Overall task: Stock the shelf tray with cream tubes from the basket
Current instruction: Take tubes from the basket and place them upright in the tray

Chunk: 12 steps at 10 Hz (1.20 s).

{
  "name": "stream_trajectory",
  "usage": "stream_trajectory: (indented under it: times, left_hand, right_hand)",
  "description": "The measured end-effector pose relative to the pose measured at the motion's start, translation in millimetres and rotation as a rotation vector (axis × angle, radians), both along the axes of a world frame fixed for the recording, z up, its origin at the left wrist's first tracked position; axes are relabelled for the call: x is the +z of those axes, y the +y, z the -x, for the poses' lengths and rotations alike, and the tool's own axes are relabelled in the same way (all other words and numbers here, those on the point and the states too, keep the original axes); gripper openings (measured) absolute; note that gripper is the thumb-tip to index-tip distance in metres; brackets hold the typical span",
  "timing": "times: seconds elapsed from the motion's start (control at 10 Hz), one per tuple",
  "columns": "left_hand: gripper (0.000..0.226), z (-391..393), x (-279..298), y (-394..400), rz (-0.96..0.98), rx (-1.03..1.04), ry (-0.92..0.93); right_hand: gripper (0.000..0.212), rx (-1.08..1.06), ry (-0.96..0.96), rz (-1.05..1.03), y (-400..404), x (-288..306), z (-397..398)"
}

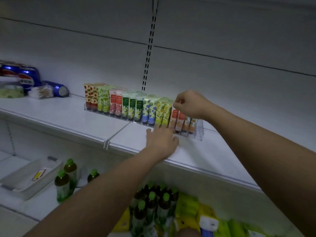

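Note:
A clear plastic shelf tray point(198, 132) stands on the white shelf, filled with rows of upright cream tubes point(130, 106) in red, green, pink, blue, yellow and orange prints. My right hand point(189, 103) is above the tray's right part, its fingertips pinching the top of a peach-and-red tube point(173, 117) that stands in the tray. My left hand point(161, 137) rests on the shelf just in front of the tray, fingers spread and touching the bases of the yellow and peach tubes. A white basket point(32, 178) lies on the lower shelf at left.
Blue soda cans point(29, 77) and a pack of cotton swabs point(41, 92) sit at the shelf's far left. Green-capped bottles point(150, 202) and yellow packets point(188, 207) fill the lower shelf. A slotted upright point(148, 53) runs up the back wall.

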<state>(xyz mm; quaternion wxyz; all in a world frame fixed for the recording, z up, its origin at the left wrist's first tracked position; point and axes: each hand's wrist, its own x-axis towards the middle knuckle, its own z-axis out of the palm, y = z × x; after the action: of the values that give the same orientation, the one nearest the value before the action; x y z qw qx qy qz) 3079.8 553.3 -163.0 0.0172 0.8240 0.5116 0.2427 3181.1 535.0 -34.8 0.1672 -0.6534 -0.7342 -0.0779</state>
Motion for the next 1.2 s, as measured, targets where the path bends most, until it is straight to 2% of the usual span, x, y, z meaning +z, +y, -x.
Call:
stream_trajectory:
  times: [0.1, 0.2, 0.3, 0.4, 0.5, 0.8, 0.9, 1.1, 1.2]
  left_hand:
    - [0.031, 31.3, 12.0, -12.0, 0.005, 0.055, -0.173]
    - [0.024, 83.1, 14.9, -24.1, -0.052, 0.143, -0.303]
    - [0.029, 148.1, -3.1, -31.8, -0.067, 0.199, -0.429]
    - [0.031, 202.7, -44.1, -41.0, 0.027, 0.257, -0.506]
    - [0.028, 234.2, -104.1, -48.5, 0.243, 0.382, -0.47]
    - [0.022, 220.3, -288.6, -77.9, 0.742, 0.473, -0.355]
    - [0.024, 203.2, -343.7, -84.5, 0.906, 0.466, -0.284]
    - [0.03, 172.1, -451.6, -106.7, 1.176, 0.467, -0.261]
    - [0.031, 165.5, -492.3, -118.1, 1.26, 0.462, -0.166]
  right_hand:
    - [0.03, 0.063, 0.011, 0.059, -27.2, -7.0, 28.3]
    - [0.033, 0.13, 0.125, 0.148, -54.3, -28.2, 54.4]
    - [0.028, 0.212, 0.228, 0.232, -73.1, -63.5, 74.7]
    - [0.027, 0.261, 0.281, 0.348, -79.8, -106.6, 93.5]
    - [0.017, 0.27, 0.314, 0.508, -77.9, -156.3, 111.7]
    - [0.031, 0.12, 0.395, 0.976, -58.5, -355.4, 130.5]
    - [0.018, 0.023, 0.396, 1.08, -58.9, -425.9, 131.6]
    - [0.011, -0.054, 0.266, 1.2, -61.0, -548.1, 127.1]
    - [0.03, -0.061, 0.168, 1.224, -63.1, -599.1, 122.9]
